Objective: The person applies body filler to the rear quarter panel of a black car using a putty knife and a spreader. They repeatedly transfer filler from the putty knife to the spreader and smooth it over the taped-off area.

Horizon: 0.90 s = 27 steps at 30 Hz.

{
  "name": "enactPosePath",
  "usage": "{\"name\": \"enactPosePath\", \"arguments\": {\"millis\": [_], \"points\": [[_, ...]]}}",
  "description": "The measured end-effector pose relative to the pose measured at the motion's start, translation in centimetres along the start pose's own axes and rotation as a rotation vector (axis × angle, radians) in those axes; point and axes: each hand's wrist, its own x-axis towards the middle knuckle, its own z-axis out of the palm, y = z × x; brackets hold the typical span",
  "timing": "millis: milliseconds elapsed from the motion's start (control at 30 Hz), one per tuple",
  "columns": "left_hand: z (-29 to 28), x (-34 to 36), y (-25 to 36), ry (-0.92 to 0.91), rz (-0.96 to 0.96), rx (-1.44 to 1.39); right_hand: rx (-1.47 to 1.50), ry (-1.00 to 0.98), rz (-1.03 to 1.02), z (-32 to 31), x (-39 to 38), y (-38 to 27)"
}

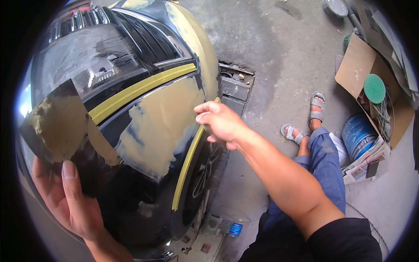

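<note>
My left hand [74, 205] grips a dark flat putty board [78, 98], thumb on its face. Beige body filler [61, 126] is heaped and smeared on the board. My right hand [220, 124] is closed, thumb against fingers, at the front edge of a black car fender [131, 192]. What it pinches, if anything, is hidden by the fingers. A broad patch of beige filler [161, 118] with ragged edges covers the fender beside that hand. Yellow masking tape [144, 89] runs along the fender's upper edge. Another yellow tape strip [187, 170] follows the wheel arch.
The car's wheel [203, 174] is below the arch. More filler coats the bumper [196, 39]. A floor drain [238, 83] lies beside the car. To the right are a cardboard box [358, 61], a blue bucket [360, 135] and a green disc [374, 88]. My sandalled feet stand on concrete.
</note>
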Motion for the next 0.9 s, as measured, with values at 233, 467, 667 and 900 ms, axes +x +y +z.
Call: {"name": "enactPosePath", "arguments": {"millis": [233,467,667,900], "points": [[-0.5,0.5,-0.4,-0.059,0.051,-0.018,-0.006,-0.012,-0.101,3.9,-3.5,2.4],[0.0,0.7,-0.3,-0.054,0.053,-0.018,0.039,0.019,-0.262,7.9,-5.6,5.6],[-0.2,1.1,-0.4,-0.09,0.057,-0.043,-0.065,0.057,-0.339,10.6,-8.6,7.1],[-0.2,1.7,-0.8,-0.144,-0.035,-0.192,-0.247,0.028,-0.505,10.5,-10.6,9.0]]}}
